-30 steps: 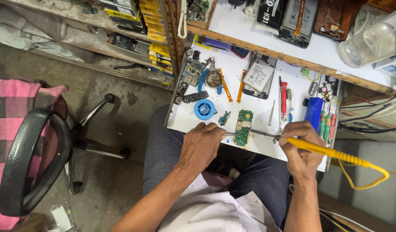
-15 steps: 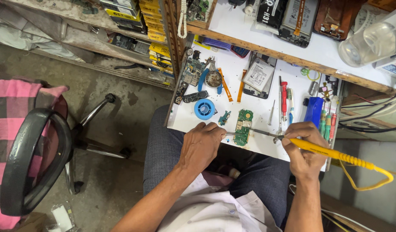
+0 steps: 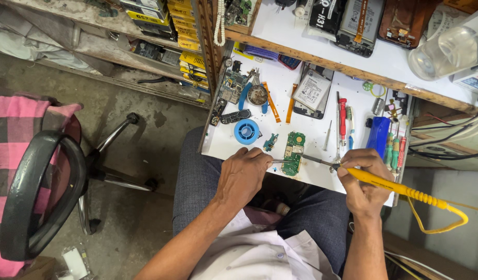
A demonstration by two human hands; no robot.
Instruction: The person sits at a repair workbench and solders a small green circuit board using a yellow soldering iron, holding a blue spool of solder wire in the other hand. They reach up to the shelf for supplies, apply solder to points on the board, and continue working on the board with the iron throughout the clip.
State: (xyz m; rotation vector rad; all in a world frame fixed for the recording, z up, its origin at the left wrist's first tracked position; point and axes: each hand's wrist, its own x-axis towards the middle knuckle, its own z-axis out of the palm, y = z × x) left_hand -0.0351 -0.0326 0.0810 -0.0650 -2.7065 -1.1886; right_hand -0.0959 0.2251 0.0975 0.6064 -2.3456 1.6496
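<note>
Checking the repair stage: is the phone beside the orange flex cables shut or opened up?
Opened up: the phone lies back cover off, battery exposed.

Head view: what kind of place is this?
Likely a small phone repair bench. The right hand holds a yellow soldering iron to a green circuit board steadied by the left hand; an opened phone lies nearby.

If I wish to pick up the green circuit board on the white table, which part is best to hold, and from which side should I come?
Probably grip the green circuit board by its two long bare edges near the rounded far end, coming from above. It lies flat on the white table, its face is covered with components, and its near end is occupied: the left hand holds a thin tool there, and the soldering iron in the right hand points at it.
</note>
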